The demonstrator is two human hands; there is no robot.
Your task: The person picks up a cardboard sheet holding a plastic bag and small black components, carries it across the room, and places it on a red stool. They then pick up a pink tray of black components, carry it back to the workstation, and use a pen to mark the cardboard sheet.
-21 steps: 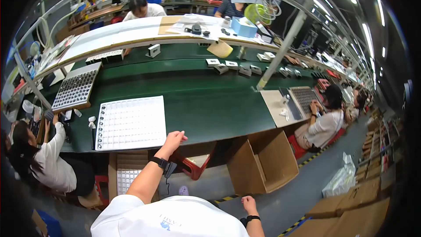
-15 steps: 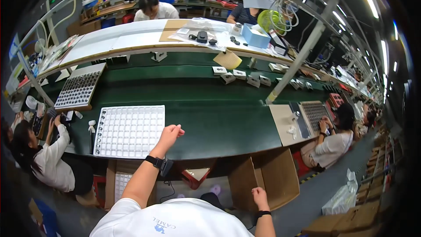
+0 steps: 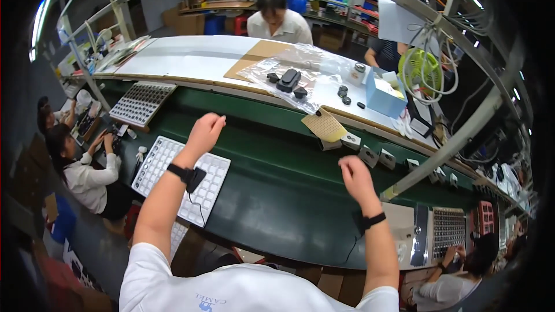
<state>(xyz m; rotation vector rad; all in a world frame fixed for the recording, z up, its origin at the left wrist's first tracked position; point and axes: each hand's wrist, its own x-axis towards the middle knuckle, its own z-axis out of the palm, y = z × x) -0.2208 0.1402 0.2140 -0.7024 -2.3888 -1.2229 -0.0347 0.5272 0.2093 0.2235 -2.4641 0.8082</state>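
at the left end of the green desk, a co-worker in a white top sits at the near edge, and a sloped tray of dark pieces stands toward the far edge. right of these, a small white-topped item stands just beside the white grid tray. that tray lies on the left half of the desk by the near edge, dark round pieces along its left edge.

the left hand is raised, its forearm crossing over the tray; it shows just past the tray's far edge, toward the right corner. its fingers are folded narrow, and i cannot tell whether anything is inside.

a white shelf runs along the desk's far edge, bearing a dark device on clear plastic. a yellow card hangs at the shelf's near edge.

the right hand is raised near the white boxes, which stand in a row toward the desk's far edge. its fingers are curled narrow too; i cannot tell what they hold, if anything. farther right, a blue box and a green fan stand by the shelf's right part. near the desk's right end lies a second tray of dark pieces.
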